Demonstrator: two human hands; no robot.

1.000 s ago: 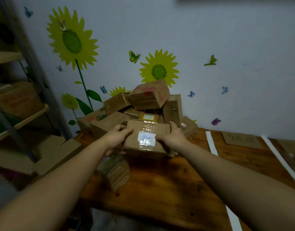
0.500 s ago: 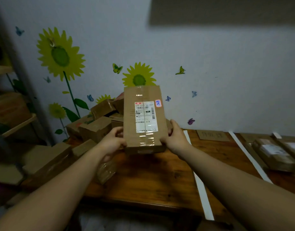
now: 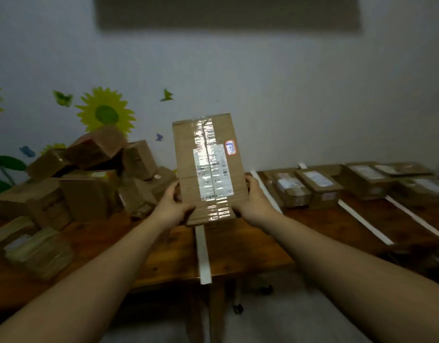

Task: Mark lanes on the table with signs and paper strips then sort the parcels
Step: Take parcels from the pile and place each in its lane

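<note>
Dim room, pale wall with a yellow sunflower sticker, and a brown wooden table along it. Over that table the fingers of the left hand are curled onto one lower edge of a flat brown cardboard parcel. The right hand is clamped on the opposite edge, so both hands grip it upright, face toward the person and clear of the wood.

On its face, under a band of shiny clear tape, sits a white shipping label. It shows a barcode and fine print, with a line of characters at the foot, all too blurred to read. Near the parcel's upper right corner is a small red-bordered sticker with a blue mark I cannot make out.

Directly below the parcel runs a white paper strip, and more white strips lie to its right, so the lanes look marked. I cannot pick out any signs. Right of the parcel, taped brown boxes already sit in rows between the strips. Left of it, a heap of brown cardboard boxes is piled loosely. Sorting seems under way, with much of it left.
</note>
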